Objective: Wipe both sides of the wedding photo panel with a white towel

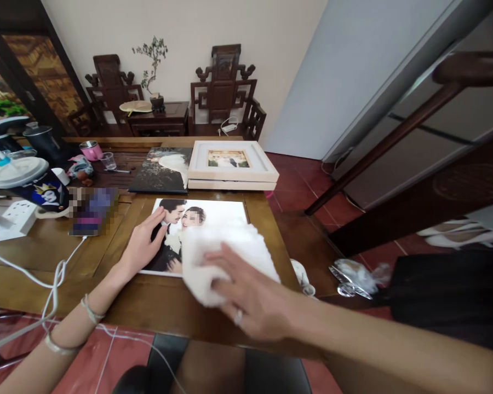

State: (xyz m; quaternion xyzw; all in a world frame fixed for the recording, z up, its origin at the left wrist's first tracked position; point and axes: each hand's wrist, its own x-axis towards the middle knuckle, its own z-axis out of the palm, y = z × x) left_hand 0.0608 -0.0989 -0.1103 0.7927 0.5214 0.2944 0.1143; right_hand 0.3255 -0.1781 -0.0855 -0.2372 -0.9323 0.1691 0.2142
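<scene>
The thin rectangular white-edged photo panel point(176, 235) lies flat on the brown wooden table point(156, 301). Clock positions refer to the panel's centre.

Left hand point(148, 241): at 9 o'clock, fingers extended and resting on the panel, gripping nothing. Right hand point(254, 301): at 4 o'clock, fingers bent around the fluffy white cloth point(246, 249), gripping it; motion blur hides the exact finger contact. The cloth covers the panel's lower right part and overhangs its near edge.

Caution: the panel may slide if the left hand lifts while the cloth drags. Grit under the cloth, or the silver-coloured finger ring point(238, 317), may scratch the surface. The cloth may catch the panel's corner. At 1 o'clock, the stacked cream-white picture frames point(263, 172) appear to overhang the table edge; a knock may tip them.
</scene>
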